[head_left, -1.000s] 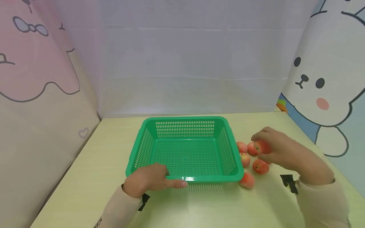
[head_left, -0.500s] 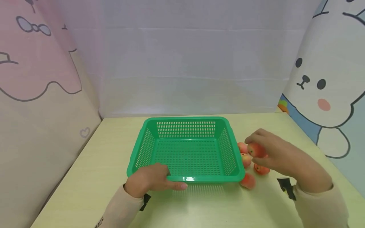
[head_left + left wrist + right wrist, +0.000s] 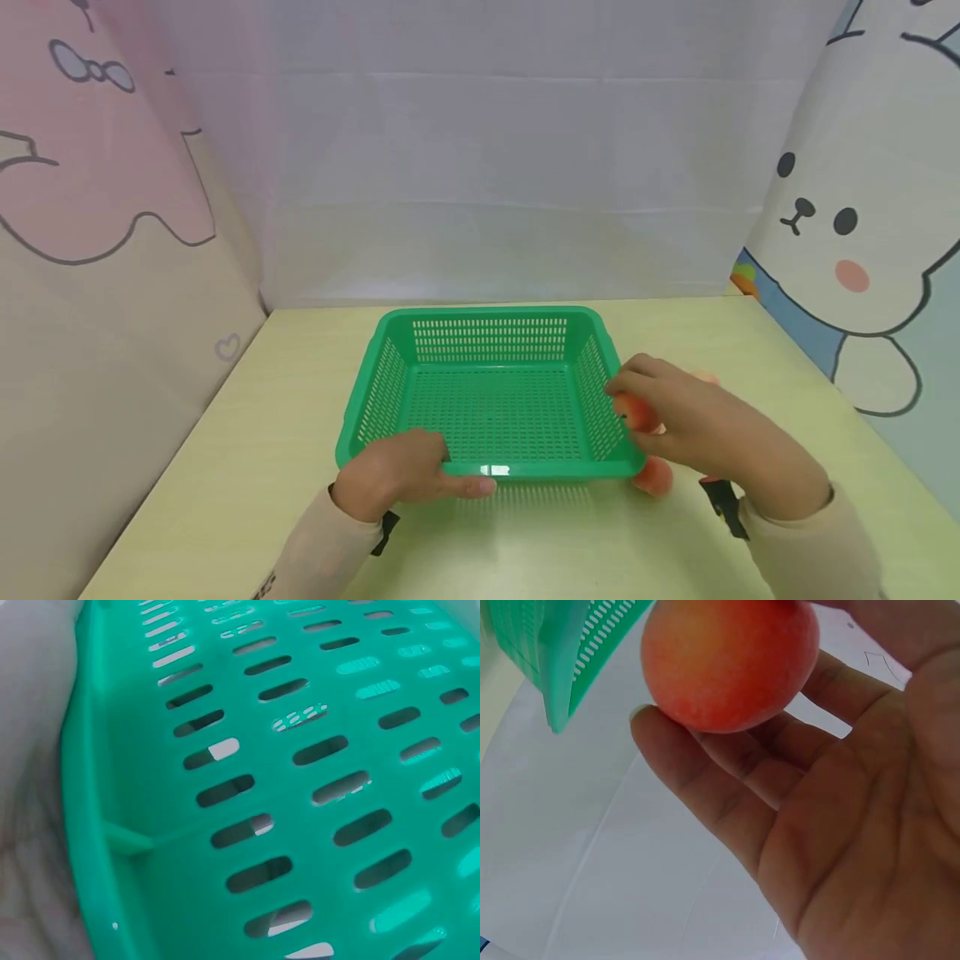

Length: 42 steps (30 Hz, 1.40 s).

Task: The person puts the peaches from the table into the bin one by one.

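A green plastic basket (image 3: 491, 313) with slotted walls stands on the table, with nothing in it. My left hand (image 3: 393, 479) grips its near rim, fingers inside and thumb along the outside. The left wrist view shows the slotted wall (image 3: 300, 787) close up beside part of the hand. At the right rim, my right hand (image 3: 693, 421) holds a red-orange peach (image 3: 636, 412). In the right wrist view the peach (image 3: 731, 664) sits between the fingertips and thumb, near the basket's edge (image 3: 555, 690).
One peach (image 3: 655, 477) lies on the table (image 3: 570, 550) by the basket's near right corner. Part of another peach (image 3: 706, 377) shows behind the right hand, which hides the others. Printed cloth walls close in the left, right and back.
My right hand has lifted the peach off the group and carried it left to the basket's right rim. The left hand keeps its grip on the near rim.
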Each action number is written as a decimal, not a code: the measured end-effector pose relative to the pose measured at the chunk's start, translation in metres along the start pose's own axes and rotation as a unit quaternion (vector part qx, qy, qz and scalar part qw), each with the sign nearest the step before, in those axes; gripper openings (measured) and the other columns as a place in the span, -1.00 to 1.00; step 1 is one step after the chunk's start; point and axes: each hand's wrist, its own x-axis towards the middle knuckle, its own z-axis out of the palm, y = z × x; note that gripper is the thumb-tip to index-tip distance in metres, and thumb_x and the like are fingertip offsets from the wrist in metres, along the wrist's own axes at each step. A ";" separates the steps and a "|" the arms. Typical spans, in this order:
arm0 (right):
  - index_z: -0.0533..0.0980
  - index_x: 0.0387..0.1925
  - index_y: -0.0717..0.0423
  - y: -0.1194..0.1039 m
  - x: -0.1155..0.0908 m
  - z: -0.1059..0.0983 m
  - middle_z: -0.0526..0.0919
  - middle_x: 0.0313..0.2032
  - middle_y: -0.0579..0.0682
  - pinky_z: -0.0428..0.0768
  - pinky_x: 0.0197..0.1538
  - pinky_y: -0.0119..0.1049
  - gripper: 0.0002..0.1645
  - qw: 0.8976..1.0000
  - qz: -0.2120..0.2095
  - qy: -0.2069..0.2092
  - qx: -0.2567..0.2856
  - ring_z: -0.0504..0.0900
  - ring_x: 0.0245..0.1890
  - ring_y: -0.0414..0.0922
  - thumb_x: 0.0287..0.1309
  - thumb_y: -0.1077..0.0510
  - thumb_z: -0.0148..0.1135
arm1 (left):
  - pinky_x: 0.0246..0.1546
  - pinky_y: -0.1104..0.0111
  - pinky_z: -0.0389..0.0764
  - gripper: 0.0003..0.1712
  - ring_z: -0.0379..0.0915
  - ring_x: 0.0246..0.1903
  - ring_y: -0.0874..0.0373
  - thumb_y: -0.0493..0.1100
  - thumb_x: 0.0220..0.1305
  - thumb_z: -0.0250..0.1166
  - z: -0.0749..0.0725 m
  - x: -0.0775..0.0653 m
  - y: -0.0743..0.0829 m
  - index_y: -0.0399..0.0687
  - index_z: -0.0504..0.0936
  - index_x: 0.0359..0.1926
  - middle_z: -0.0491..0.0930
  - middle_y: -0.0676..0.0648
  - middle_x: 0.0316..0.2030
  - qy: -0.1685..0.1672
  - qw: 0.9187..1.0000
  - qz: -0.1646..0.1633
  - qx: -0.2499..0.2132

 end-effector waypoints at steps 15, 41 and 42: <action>0.63 0.05 -0.03 -0.009 0.014 0.018 0.50 -0.02 -0.25 0.61 -0.14 -0.38 -0.46 0.999 -0.045 -0.003 -0.012 0.51 -0.11 -0.26 0.05 0.44 0.43 | -0.28 0.25 0.48 -0.13 0.42 -0.36 0.22 0.68 0.22 0.22 -0.001 0.002 -0.004 -0.07 0.64 -0.23 0.46 0.09 -0.43 -0.014 1.000 -0.004 -0.021; 0.60 -0.01 0.04 -0.008 0.023 0.022 0.52 0.01 -0.21 0.62 -0.12 -0.39 -0.47 0.986 -0.143 0.082 -0.041 0.53 -0.07 -0.25 -0.04 0.46 0.43 | -0.17 0.21 0.54 -0.09 0.48 -0.27 0.22 0.70 0.22 0.19 -0.005 0.002 0.002 -0.05 0.67 -0.08 0.54 0.12 -0.32 -0.036 0.999 -0.015 -0.018; 0.60 0.00 0.04 -0.009 0.024 0.022 0.52 0.01 -0.20 0.62 -0.15 -0.40 -0.48 0.986 -0.141 0.080 -0.039 0.53 -0.10 -0.25 -0.02 0.46 0.44 | -0.21 0.22 0.52 -0.10 0.46 -0.30 0.22 0.70 0.22 0.19 -0.005 0.002 0.002 -0.05 0.66 -0.13 0.51 0.12 -0.36 -0.036 0.999 -0.015 -0.019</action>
